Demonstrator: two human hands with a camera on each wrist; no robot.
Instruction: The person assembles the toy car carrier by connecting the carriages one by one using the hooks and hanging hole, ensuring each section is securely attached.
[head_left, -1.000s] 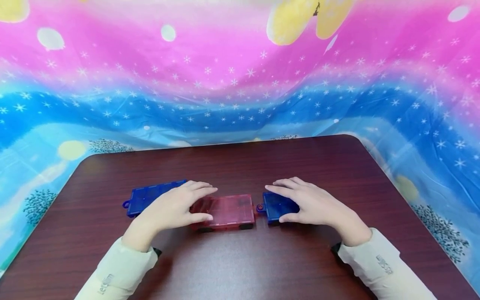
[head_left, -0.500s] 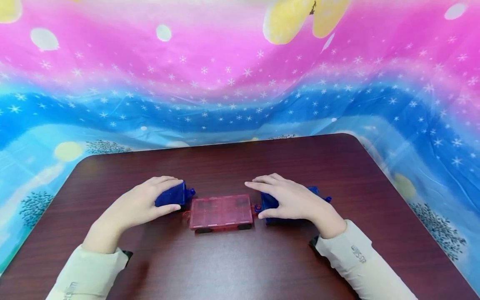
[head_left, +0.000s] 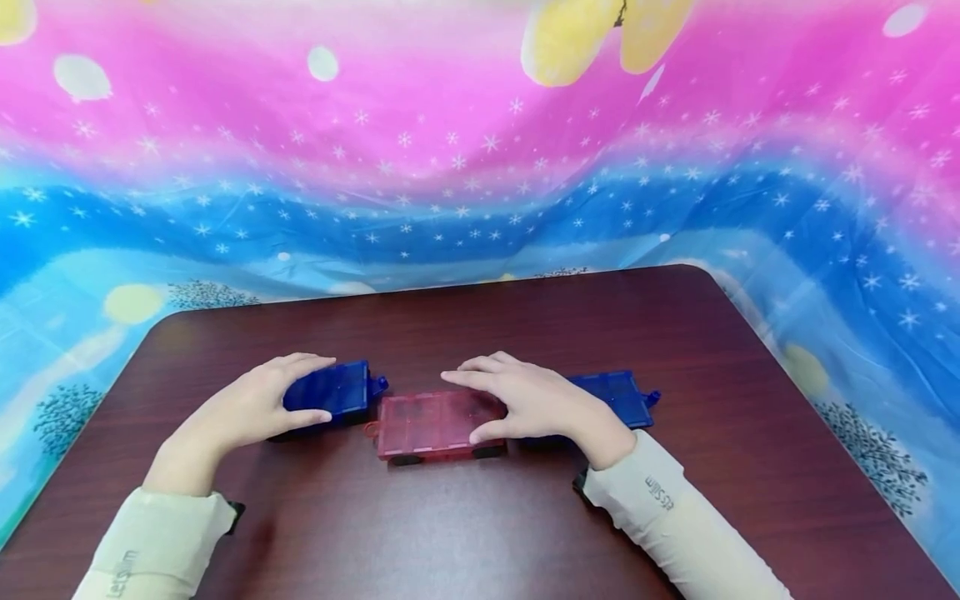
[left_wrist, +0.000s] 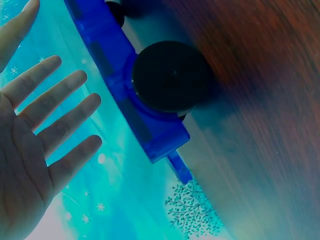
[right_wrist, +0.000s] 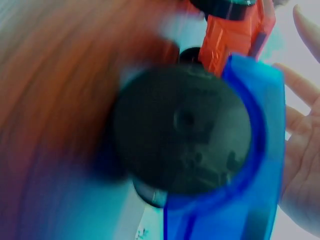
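Note:
Three flat, see-through toy wagons with black wheels stand in a row. My left hand (head_left: 243,408) hovers over the left part of the left blue wagon (head_left: 341,392), and its fingers look straight and spread in the left wrist view. My right hand (head_left: 540,404) reaches across the near end of the right blue wagon (head_left: 615,396) and over the right end of the red wagon (head_left: 431,421). Its fingers are extended and hold nothing. The left blue wagon's hook sits apart from the red wagon's left ring. The joint between the red and right blue wagons is hidden by my right hand.
The wagons stand on a dark brown wooden table (head_left: 450,525) with rounded far corners. Behind and beside it hangs a pink and blue patterned cloth (head_left: 420,108). A black wheel (right_wrist: 182,130) fills much of the right wrist view.
My left hand has moved left, off the red wagon and over the left blue one. My right hand has slid left from the right blue wagon to the red one. The wagons stay in place.

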